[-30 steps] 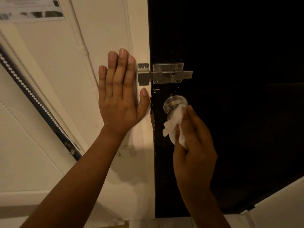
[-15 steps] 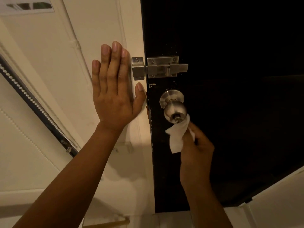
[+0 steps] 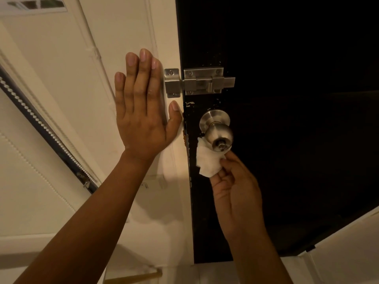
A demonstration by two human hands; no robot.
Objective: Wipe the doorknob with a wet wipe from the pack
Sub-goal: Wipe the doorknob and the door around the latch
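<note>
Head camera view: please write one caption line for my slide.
Right hand presses a crumpled white wet wipe under the round steel doorknob of a black door; left hand rests flat on the cream wall.

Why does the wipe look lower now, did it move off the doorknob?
Yes. The wet wipe slid down from covering the doorknob to its lower left underside, held by the right hand.

Dim warm light; cream wall (image 3: 51,83) beside black door (image 3: 297,58).

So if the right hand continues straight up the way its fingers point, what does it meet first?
Most likely the doorknob. The right hand holds the wet wipe just under it, and the wipe seems to touch the knob's lower left side already, though depth is unclear.
</note>
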